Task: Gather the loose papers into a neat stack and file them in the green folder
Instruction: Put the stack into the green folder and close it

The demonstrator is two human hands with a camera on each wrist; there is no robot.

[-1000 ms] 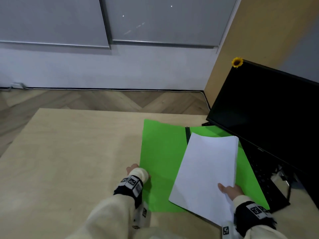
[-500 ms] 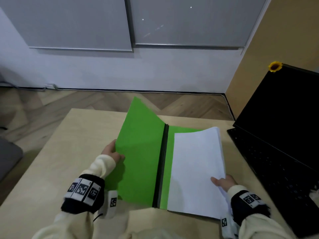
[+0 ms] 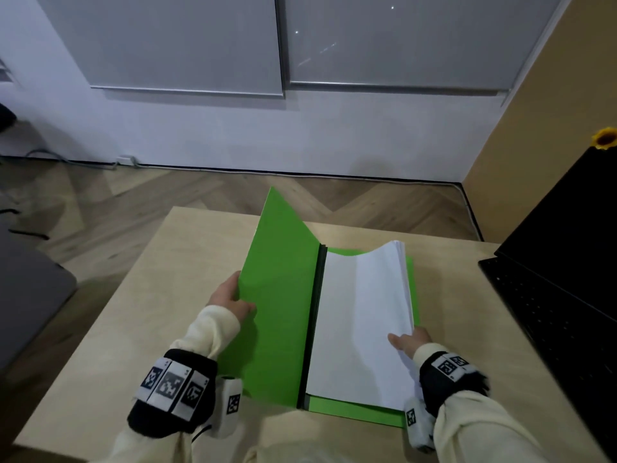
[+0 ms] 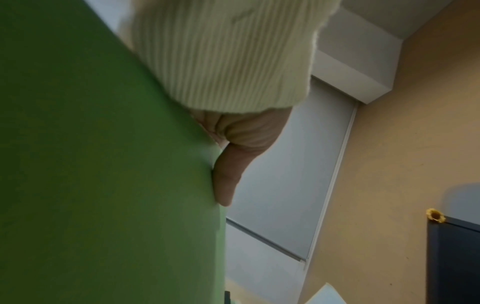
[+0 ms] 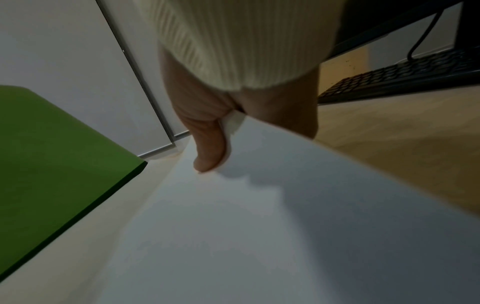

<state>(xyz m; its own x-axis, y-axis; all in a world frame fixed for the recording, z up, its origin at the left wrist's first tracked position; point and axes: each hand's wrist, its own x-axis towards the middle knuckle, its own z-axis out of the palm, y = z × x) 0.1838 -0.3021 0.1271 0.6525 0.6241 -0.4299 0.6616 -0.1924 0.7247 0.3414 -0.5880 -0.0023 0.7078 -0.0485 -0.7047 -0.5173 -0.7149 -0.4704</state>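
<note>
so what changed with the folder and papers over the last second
The left hand took hold of the green folder by its left cover's edge and swung that cover up from flat to partly raised. The stack of papers squared up against the spine on the right half. The right hand kept its pinch on the stack's right edge.

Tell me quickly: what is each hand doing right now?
Left hand: holds the folder cover's edge, lifted.
Right hand: pinches the papers, thumb on top.

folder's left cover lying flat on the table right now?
No, the left hand holds the folder cover by its edge, raised off the table at an angle.
</note>
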